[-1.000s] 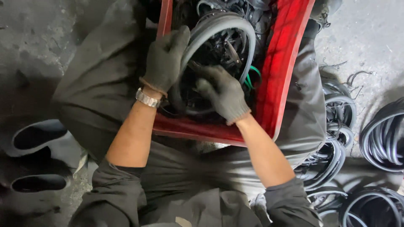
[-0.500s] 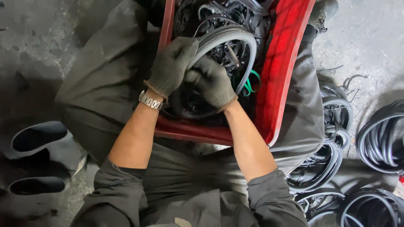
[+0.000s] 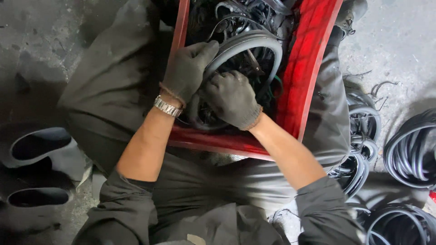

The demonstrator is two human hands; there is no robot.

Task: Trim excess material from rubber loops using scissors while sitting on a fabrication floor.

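Over the last second the right hand [image 3: 231, 97] has been brought up and left from the near edge of the red crate [image 3: 309, 68], so it is now closed on the near-left arc of the grey rubber ring [image 3: 254, 38], just beside the left hand [image 3: 186, 68]. The gap between the two gloved hands has been closed; they are almost touching. The left hand's grip has been shifted slightly, the thumb now laid along the ring's upper-left curve. The ring has been tilted and drawn a little toward the crate's left wall. More of the right forearm is now stretched over the crate's near rim.
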